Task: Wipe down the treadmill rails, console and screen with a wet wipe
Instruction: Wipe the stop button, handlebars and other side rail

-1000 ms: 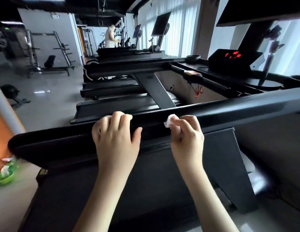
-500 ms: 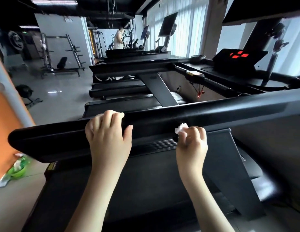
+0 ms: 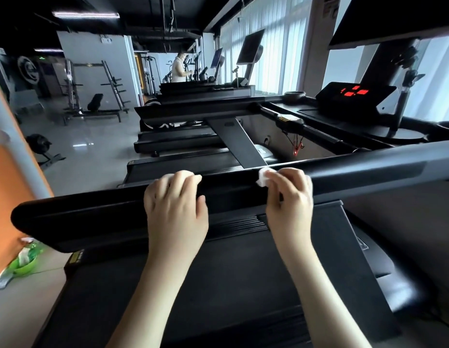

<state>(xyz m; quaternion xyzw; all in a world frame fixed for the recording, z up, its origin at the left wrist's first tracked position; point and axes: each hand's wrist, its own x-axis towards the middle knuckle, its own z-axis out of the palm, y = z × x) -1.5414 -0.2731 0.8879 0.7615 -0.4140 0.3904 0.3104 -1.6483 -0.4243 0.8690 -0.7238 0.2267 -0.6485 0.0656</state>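
The right hand [image 3: 289, 197] is pinching the balled wipe [image 3: 263, 177] against the top of the rail [image 3: 369, 169]. The left hand [image 3: 177, 209] is curling its fingers over the rail nearby, probably bracing. Opening the wipe flatter and pressing evenly along the rail's top and side should clean better.

- The console display [image 3: 353, 92], far right, shows red lit segments; no digit can be made out.
- A yellow label [image 3: 76, 257] at the near left corner of the treadmill deck [image 3: 218, 285] carries print too small to read.
- A green ceiling sign [image 3: 40, 57] and a round wall emblem [image 3: 30, 69], far left, are both illegible.
- A poster [image 3: 330, 7], top right, is blurred.
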